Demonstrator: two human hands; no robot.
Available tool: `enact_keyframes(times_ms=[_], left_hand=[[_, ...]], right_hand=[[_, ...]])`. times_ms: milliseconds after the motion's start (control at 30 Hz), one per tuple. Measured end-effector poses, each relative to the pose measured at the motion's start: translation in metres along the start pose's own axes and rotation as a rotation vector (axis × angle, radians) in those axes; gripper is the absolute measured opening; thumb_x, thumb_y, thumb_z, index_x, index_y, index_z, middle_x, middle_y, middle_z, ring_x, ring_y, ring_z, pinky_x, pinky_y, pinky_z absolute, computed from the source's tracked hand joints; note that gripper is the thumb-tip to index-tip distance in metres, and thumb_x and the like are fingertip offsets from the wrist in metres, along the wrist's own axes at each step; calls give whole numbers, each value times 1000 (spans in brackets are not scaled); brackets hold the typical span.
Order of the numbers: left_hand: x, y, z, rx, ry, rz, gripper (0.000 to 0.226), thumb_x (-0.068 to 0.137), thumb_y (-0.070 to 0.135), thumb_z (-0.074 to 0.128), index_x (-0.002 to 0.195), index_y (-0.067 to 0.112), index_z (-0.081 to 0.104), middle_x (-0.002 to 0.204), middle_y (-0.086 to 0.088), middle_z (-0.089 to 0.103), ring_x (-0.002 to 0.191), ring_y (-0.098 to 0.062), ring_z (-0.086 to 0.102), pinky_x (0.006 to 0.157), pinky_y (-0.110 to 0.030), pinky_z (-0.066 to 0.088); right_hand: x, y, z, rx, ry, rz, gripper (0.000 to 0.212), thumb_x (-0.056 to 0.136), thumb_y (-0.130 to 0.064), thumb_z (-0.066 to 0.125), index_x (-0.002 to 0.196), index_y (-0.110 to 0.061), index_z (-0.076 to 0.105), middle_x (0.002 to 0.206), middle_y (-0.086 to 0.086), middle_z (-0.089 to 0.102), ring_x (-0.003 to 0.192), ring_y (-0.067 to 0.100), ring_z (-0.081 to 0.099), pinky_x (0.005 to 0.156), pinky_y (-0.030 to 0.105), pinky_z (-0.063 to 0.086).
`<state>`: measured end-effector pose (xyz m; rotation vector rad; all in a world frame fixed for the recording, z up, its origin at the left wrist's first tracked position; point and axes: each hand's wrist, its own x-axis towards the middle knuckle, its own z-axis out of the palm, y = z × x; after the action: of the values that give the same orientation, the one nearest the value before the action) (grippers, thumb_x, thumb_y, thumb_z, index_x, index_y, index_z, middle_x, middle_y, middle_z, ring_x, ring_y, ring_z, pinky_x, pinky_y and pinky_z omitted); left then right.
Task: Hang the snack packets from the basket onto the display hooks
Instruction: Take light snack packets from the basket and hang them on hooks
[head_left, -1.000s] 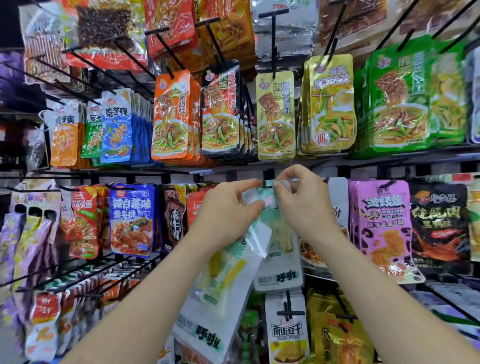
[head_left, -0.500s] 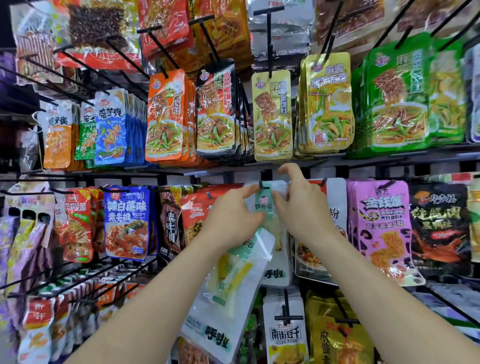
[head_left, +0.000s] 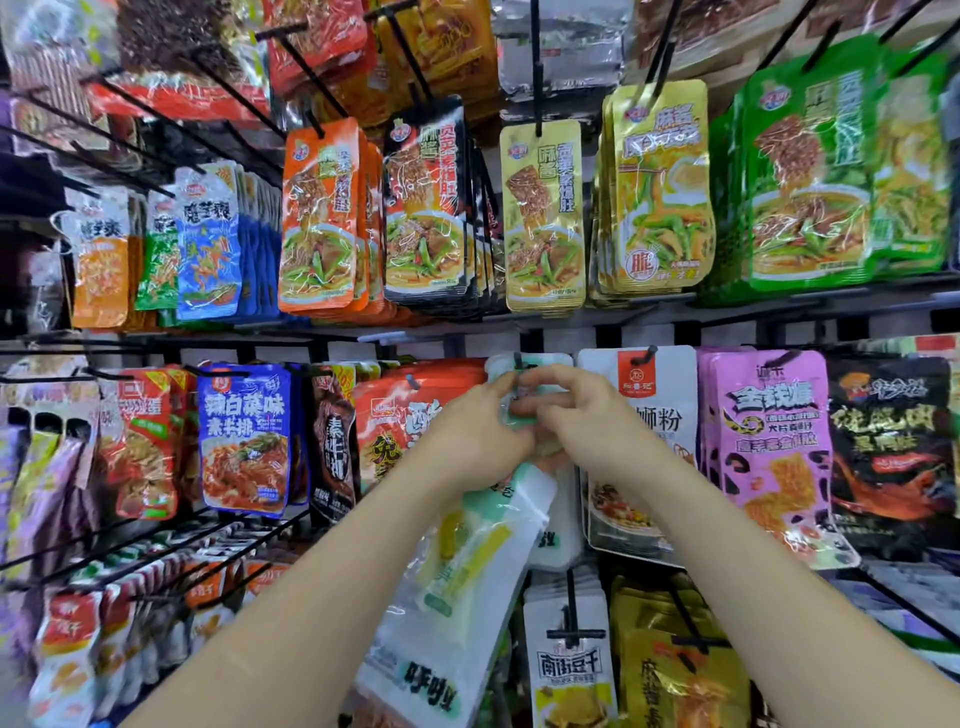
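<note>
**Hanging step: snack packet at a middle-row display hook.**

Top edge of the packet pinched between left hand and right hand, fingers of both curled and clamped on it right at the hook tip. Spare packet of the same white-and-mint kind slanting down-left from under the left hand. Judged mid-step, since the fingers hide whether the hole is seated. Next move likely calling for lining the hole up with the tip, sliding the packet back along the rod, then letting go. Basket not in view. Legible: "南街豆干" on the white packet below; "辣白菜味" on the blue packet; "魔芋爽" on the upper blue packet.
</note>
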<state>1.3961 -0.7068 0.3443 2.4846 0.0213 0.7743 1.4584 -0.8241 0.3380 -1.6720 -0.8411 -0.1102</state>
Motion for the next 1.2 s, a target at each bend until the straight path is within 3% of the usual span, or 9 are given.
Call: enact_keyframes(times_ms=[100, 233, 367, 500, 733, 867, 967, 1033, 1200], left_hand=[[-9, -5, -1, -119, 128, 4, 20, 84, 28, 66, 103, 32, 71, 48, 9, 55, 39, -3, 44, 42, -19, 33], [-24, -5, -3, -195, 298, 60, 21, 89, 34, 64, 77, 21, 75, 43, 6, 53, 37, -3, 42, 42, -21, 31], [-32, -3, -9, -340, 412, 55, 37, 89, 34, 65, 56, 16, 66, 36, 8, 44, 35, -3, 36, 43, -23, 30], [-38, -1, -16, -463, 483, 52, 42, 88, 33, 67, 50, 18, 56, 37, 9, 39, 32, -4, 38, 43, -22, 32], [-46, 0, -21, -472, 572, 102, 29, 88, 32, 68, 63, 17, 64, 46, 11, 49, 37, -1, 44, 40, -16, 37], [-51, 3, -18, -453, 546, 131, 26, 89, 38, 64, 72, 18, 69, 58, 6, 61, 54, -5, 51, 55, -31, 43], [-59, 6, -22, -771, 405, 62, 20, 83, 35, 71, 93, 18, 69, 76, -3, 71, 71, -15, 64, 71, -41, 55], [-67, 7, -23, -872, 310, 28, 27, 81, 18, 74, 106, 19, 63, 77, -2, 74, 70, -16, 69, 62, -35, 57], [-81, 2, -10, -689, 283, 178, 57, 83, 1, 70, 121, 36, 46, 90, 4, 73, 75, -18, 72, 64, -35, 59]], right_hand=[[1, 0, -2, -19, -48, 16, 40, 91, 5, 40, 116, -20, 57, 108, 0, 71, 58, 7, 60, 47, 20, 46], [4, 8, 2, -103, -36, -28, 38, 90, 7, 46, 117, -17, 56, 113, 3, 70, 81, 11, 70, 72, 35, 56], [9, 20, 5, -485, 72, -184, 41, 88, -3, 53, 126, -18, 57, 122, -1, 68, 115, 15, 61, 98, 31, 47], [5, 17, 5, -365, 53, -118, 29, 97, -23, 53, 125, -24, 58, 124, 0, 66, 107, 17, 62, 90, 34, 50], [-82, -23, 11, 257, -203, 12, 33, 85, -42, 60, 109, -20, 68, 85, -7, 74, 68, 2, 63, 41, 17, 34], [-97, -26, 21, 434, -59, -59, 11, 91, -5, 61, 84, -9, 69, 60, -8, 67, 40, -1, 52, 37, 8, 35], [-95, -21, 18, 407, 77, -60, 15, 92, -8, 61, 81, -13, 69, 63, -4, 69, 43, 5, 52, 35, 18, 38], [-93, -17, 14, 393, 116, -59, 12, 93, -11, 60, 87, -15, 70, 75, 2, 74, 47, 9, 55, 36, 21, 39], [-89, -13, 10, 374, 227, -139, 16, 94, -11, 60, 101, -25, 56, 57, 2, 62, 39, 11, 43, 36, 20, 31]])
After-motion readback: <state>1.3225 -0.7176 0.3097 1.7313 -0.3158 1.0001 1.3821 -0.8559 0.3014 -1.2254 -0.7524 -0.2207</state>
